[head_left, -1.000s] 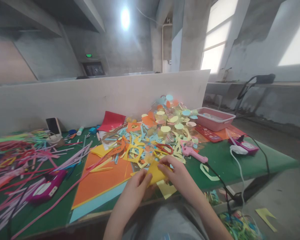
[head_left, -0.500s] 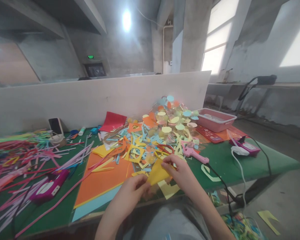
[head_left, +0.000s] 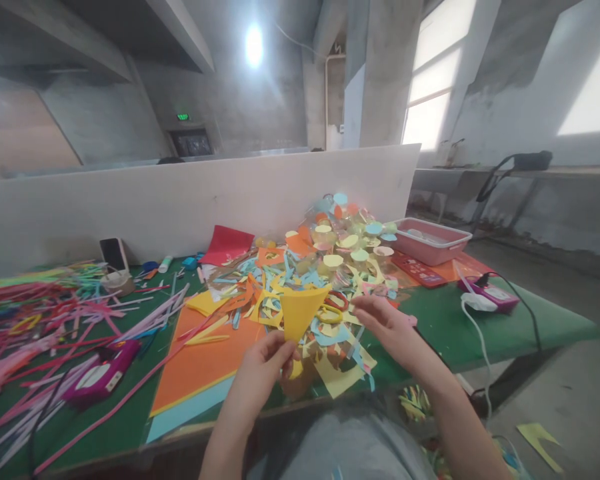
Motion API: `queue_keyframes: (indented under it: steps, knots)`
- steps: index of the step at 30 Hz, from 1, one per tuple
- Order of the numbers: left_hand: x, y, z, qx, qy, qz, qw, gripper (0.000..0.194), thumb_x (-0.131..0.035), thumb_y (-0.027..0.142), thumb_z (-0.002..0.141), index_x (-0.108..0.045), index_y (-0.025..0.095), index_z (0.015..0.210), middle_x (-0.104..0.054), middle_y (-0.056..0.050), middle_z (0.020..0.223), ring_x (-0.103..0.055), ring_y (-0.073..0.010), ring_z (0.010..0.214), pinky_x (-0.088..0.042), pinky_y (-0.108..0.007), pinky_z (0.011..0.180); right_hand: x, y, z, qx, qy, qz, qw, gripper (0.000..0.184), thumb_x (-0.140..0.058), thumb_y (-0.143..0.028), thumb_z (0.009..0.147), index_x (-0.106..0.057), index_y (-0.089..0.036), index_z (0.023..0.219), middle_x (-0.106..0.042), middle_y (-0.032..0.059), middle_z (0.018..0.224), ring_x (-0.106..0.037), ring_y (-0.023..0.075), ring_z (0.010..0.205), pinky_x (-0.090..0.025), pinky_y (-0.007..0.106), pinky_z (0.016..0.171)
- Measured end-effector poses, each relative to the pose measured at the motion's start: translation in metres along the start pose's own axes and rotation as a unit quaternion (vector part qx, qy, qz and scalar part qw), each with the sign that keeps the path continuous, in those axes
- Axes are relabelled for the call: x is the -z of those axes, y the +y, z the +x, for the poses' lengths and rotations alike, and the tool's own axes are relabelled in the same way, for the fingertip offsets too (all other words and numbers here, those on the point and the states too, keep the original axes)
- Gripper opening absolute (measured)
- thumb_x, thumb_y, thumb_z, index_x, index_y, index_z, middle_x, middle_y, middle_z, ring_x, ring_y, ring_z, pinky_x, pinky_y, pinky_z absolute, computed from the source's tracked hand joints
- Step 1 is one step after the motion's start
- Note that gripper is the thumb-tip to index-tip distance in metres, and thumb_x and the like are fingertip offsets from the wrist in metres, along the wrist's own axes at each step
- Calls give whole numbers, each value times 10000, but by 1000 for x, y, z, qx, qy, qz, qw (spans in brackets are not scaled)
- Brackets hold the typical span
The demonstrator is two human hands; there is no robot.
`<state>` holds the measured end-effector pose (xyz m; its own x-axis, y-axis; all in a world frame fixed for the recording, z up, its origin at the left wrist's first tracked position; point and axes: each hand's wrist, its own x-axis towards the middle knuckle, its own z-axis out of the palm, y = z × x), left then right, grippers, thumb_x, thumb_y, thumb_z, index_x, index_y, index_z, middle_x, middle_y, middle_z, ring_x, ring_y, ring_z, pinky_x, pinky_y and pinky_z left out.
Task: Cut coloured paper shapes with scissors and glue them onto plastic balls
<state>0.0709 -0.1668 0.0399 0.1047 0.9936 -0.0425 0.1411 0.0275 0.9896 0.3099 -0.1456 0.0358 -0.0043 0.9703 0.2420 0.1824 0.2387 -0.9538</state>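
My left hand (head_left: 266, 360) pinches the narrow lower end of a yellow paper cone (head_left: 303, 310), whose wide end points up. My right hand (head_left: 387, 323) is apart from the cone, fingers stretched out with nothing in them. It hovers in front of a pink glue gun (head_left: 409, 321), covering much of it. Between the hands, yellow-handled scissors (head_left: 330, 315) rest on paper scraps, with a red handle (head_left: 339, 299) just behind. A pale yellow cut-out sheet (head_left: 337, 379) lies at the table's front edge.
Balls topped with paper discs (head_left: 360, 255) are heaped at the back, beside a pink basket (head_left: 433, 241). Orange sheets (head_left: 205, 357) lie left of my hands. Further left are pipe cleaners (head_left: 70, 313), a purple box (head_left: 103, 373) and a phone (head_left: 113, 255). Cables hang at the right.
My right hand has let go of the yellow paper and moved right, towards the glue gun. The paper now stands upright as a cone in my left hand.
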Motion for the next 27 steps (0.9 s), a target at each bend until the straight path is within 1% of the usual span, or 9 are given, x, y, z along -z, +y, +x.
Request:
queue_keyframes:
  steps: [4, 6, 8, 11, 15, 19, 23, 25, 27]
  knots:
    - [-21, 1, 3, -4, 20, -61, 998, 431, -730, 565, 622, -598, 163, 704, -591, 8, 609, -484, -104, 531, -390, -235, 522, -39, -7, -11, -27, -130, 71, 989, 416, -586, -500, 827, -600, -192, 1107, -671, 69, 1037, -637, 179, 853, -526, 291, 712]
    - [-31, 2, 3, -6, 8, -82, 997, 455, -743, 580, 597, -616, 159, 714, -556, 23, 574, -482, -106, 527, -393, -234, 514, -57, -9, -17, -16, -196, 113, 974, 399, -579, -475, 846, -603, -194, 1128, -671, 56, 1041, -637, 165, 843, -522, 289, 749]
    - [-39, 3, 3, 0, -8, -101, 995, 479, -749, 597, 581, -634, 154, 722, -534, 32, 567, -466, -98, 516, -385, -228, 500, -67, -9, -20, -35, -212, 115, 970, 371, -541, -496, 865, -639, -176, 1023, -679, 44, 912, -631, 169, 802, -521, 285, 725]
    - [-44, 3, 3, 6, -21, -114, 993, 487, -750, 607, 576, -648, 152, 717, -528, 34, 574, -459, -90, 503, -391, -226, 490, -68, -9, -21, -61, -177, 79, 979, 385, -495, -526, 874, -655, -178, 830, -651, 25, 760, -616, 175, 751, -515, 270, 656]
    - [-42, 1, 4, 17, -31, -105, 994, 487, -753, 614, 566, -638, 154, 678, -509, 39, 530, -458, -91, 479, -394, -232, 478, -65, -14, -21, -33, -160, 68, 984, 414, -487, -553, 864, -604, -212, 662, -622, 0, 652, -594, 161, 639, -505, 257, 586]
    - [-37, 3, 3, 29, -49, -93, 994, 481, -758, 603, 566, -625, 150, 658, -560, 15, 562, -470, -89, 482, -380, -228, 471, -69, -16, -22, -35, -150, 62, 986, 527, -456, -631, 853, -523, -220, 530, -577, 4, 551, -565, 164, 574, -516, 296, 616]
    - [-31, 6, -1, 58, -58, -61, 995, 466, -757, 582, 575, -618, 148, 674, -611, -2, 596, -480, -86, 484, -374, -219, 469, -60, -10, -14, -90, -99, 112, 985, 519, -538, -686, 789, -613, -209, 599, -652, 48, 613, -616, 216, 614, -535, 368, 677]
    - [-26, 5, -3, 68, -66, -47, 994, 444, -748, 563, 597, -612, 150, 686, -628, -4, 616, -485, -83, 485, -374, -214, 469, -45, -5, -7, -84, -56, 143, 985, 528, -536, -706, 784, -679, -206, 692, -721, 82, 765, -673, 252, 764, -534, 388, 797]
    - [-21, 4, -3, 77, -75, -32, 994, 423, -734, 550, 620, -596, 154, 676, -637, -8, 627, -488, -79, 475, -360, -207, 455, -24, 2, 1, -51, 5, 203, 978, 520, -511, -681, 825, -731, -214, 886, -746, 92, 946, -674, 275, 984, -490, 402, 942]
